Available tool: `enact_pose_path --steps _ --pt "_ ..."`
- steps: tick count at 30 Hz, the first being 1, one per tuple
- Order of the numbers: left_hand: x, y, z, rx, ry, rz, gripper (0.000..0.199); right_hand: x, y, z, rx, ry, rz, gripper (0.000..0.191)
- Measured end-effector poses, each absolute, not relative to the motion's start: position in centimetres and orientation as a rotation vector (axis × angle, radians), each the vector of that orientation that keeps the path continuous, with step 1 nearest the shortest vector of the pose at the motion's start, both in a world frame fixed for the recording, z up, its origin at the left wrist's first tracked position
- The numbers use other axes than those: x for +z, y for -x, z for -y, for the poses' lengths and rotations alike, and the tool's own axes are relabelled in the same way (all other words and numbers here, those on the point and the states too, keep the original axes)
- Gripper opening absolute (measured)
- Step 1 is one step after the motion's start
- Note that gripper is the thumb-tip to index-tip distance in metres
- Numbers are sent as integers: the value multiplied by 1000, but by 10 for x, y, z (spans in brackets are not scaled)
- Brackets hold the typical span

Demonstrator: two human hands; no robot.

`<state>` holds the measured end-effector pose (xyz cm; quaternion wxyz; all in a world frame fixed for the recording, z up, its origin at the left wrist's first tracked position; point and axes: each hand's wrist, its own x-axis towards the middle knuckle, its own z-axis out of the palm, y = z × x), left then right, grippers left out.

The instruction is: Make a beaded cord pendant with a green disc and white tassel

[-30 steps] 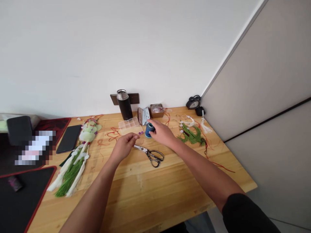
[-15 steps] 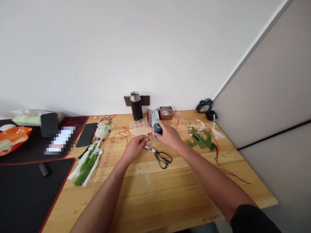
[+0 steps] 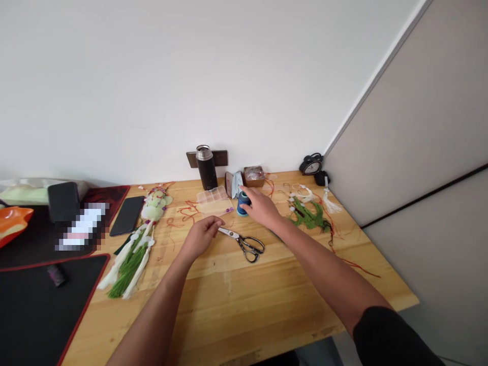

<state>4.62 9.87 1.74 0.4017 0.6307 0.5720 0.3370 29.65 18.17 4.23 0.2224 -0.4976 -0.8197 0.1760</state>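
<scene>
My right hand (image 3: 262,207) reaches around a spool of blue thread (image 3: 243,205), thumb at the front and fingers behind its top. The spool stands upright on the wooden table. My left hand (image 3: 203,235) is closed in a pinch beside the blade tips of the scissors (image 3: 244,243); whatever its fingertips hold is too small to make out. Those scissors lie on the table between my forearms, handles toward the right. Two purple beads (image 3: 229,209) sit left of the spool, by a clear compartment box (image 3: 212,195).
A black flask (image 3: 206,170), an unzipped pouch (image 3: 234,184) and a small brown box (image 3: 254,177) stand along the wall. Green and white tassels (image 3: 131,262) lie at left beside a black phone (image 3: 127,216). More green tassels (image 3: 309,215) and red cords lie at right, near an alarm clock (image 3: 311,165).
The view has turned slightly to the right, so everything sits further left. My left hand stays pinched by the scissors, and my right hand remains at the spool.
</scene>
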Motion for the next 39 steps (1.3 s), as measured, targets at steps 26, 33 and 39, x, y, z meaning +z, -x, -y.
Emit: enact_pose_path --steps 26,33,39 --pt "13 -36 -49 768 -1509 -1577 50 23 -290 -103 737 1212 2136 54" --pt "26 -48 -38 644 -1658 -1596 46 5 -255 -77 885 1204 2184 58" --pt "39 -45 -15 599 -1700 -1662 42 -13 -255 -69 898 1169 2137 24"
